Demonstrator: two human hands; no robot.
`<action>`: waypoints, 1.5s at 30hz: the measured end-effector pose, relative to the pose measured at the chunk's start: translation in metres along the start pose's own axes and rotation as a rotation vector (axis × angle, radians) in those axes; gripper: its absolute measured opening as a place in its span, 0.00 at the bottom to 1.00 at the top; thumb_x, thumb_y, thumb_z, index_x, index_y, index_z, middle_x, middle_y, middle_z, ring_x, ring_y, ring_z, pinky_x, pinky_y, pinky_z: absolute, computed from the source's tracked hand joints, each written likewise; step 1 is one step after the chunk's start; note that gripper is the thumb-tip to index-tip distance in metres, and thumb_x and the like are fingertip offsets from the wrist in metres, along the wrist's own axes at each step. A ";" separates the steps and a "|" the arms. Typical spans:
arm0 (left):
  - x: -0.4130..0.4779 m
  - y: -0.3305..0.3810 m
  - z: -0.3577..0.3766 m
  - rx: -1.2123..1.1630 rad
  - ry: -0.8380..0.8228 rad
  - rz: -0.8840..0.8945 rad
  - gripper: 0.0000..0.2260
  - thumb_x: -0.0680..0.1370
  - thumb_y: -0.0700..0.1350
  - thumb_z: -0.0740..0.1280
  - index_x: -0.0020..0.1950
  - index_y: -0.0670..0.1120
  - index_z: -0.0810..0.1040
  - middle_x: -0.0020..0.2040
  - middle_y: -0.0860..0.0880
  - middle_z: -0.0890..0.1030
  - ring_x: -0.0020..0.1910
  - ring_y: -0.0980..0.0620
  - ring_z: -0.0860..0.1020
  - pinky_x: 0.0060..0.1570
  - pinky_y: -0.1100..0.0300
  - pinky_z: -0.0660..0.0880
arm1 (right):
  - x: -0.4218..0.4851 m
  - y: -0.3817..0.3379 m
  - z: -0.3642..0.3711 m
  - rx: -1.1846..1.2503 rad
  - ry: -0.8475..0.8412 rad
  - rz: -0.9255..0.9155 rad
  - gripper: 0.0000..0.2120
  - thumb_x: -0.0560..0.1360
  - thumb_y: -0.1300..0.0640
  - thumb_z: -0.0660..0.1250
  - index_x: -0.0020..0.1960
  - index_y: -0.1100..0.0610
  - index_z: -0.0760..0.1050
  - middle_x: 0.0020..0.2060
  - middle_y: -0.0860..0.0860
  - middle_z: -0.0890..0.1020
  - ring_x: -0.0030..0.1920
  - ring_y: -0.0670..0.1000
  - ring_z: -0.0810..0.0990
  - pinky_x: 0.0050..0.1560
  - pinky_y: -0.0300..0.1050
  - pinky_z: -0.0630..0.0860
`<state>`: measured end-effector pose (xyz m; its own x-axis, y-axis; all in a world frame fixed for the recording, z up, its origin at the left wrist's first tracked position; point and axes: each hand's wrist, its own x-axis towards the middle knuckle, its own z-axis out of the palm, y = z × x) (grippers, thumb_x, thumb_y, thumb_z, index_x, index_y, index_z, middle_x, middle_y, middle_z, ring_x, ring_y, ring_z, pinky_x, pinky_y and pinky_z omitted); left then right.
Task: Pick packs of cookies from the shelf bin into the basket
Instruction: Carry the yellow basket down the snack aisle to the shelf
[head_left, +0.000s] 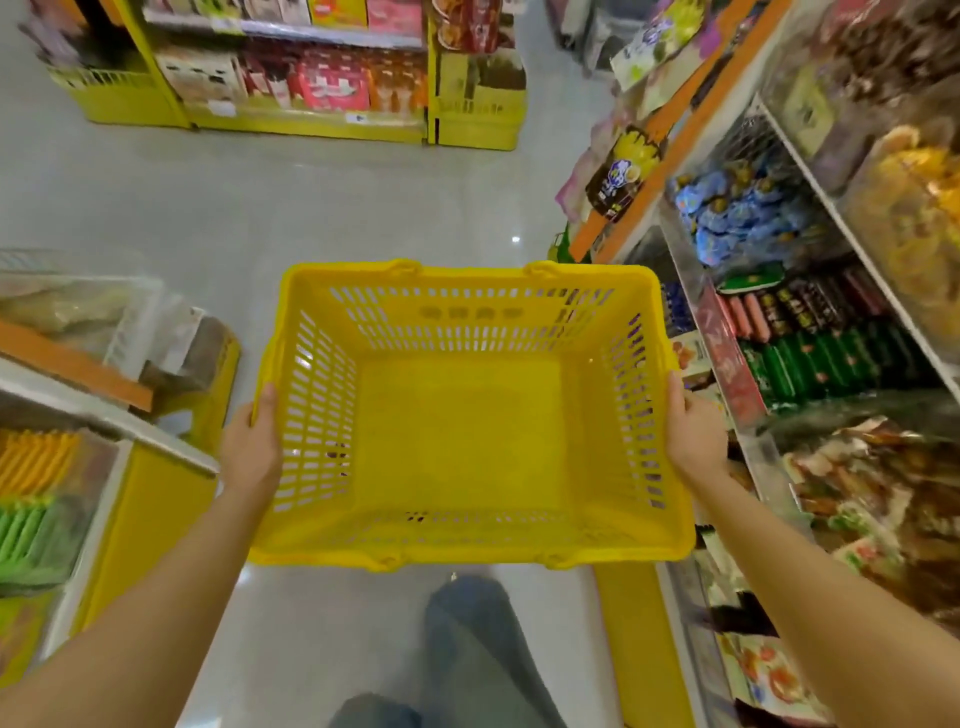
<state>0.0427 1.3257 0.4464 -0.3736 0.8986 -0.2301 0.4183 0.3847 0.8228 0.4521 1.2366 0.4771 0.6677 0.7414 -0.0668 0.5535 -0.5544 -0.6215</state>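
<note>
- Floor (322, 208): pale, glossy tile, with 1 bright light reflection (515, 239) near the right-hand shelving.
- Far shelving unit (306, 127): yellow base and uprights, at the top of the view. Pink and red boxes (332, 85) stand in a row on its lower shelf.
- End unit (478, 122): yellow, adjoining the right end of the far shelving unit.
- Left display unit (150, 519): yellow side panel with a grey top edge. Orange packs (36, 460) lie above green packs (26, 535) inside it; both are blurred.
- Orange strip (670, 140): runs diagonally at upper right. A dark hanging bag (623, 171) with yellow print is just beside it.
- Trouser leg (478, 649): blue denim, at bottom centre, over the floor.
</note>
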 end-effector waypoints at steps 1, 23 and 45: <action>0.014 0.007 0.007 0.015 -0.008 0.008 0.24 0.81 0.55 0.53 0.59 0.36 0.75 0.59 0.34 0.75 0.60 0.37 0.72 0.58 0.49 0.66 | 0.015 -0.008 0.004 -0.012 0.004 0.006 0.26 0.79 0.40 0.48 0.29 0.54 0.61 0.26 0.52 0.68 0.29 0.54 0.67 0.28 0.44 0.58; 0.234 0.137 0.171 0.329 -0.486 0.270 0.24 0.81 0.55 0.53 0.58 0.36 0.76 0.57 0.33 0.76 0.59 0.36 0.73 0.57 0.47 0.67 | 0.070 -0.019 0.070 0.009 0.217 0.482 0.26 0.79 0.40 0.47 0.39 0.56 0.73 0.28 0.54 0.73 0.32 0.54 0.70 0.30 0.44 0.62; 0.319 0.181 0.352 0.483 -0.714 0.596 0.22 0.81 0.53 0.55 0.55 0.35 0.76 0.52 0.30 0.78 0.55 0.33 0.75 0.53 0.45 0.70 | 0.077 0.011 0.171 0.011 0.349 0.972 0.27 0.81 0.45 0.47 0.46 0.64 0.76 0.44 0.66 0.80 0.47 0.65 0.78 0.41 0.49 0.67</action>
<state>0.2908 1.7566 0.3388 0.5112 0.8256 -0.2388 0.7192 -0.2588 0.6448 0.4243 1.3520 0.3321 0.9325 -0.1767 -0.3150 -0.3056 -0.8508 -0.4275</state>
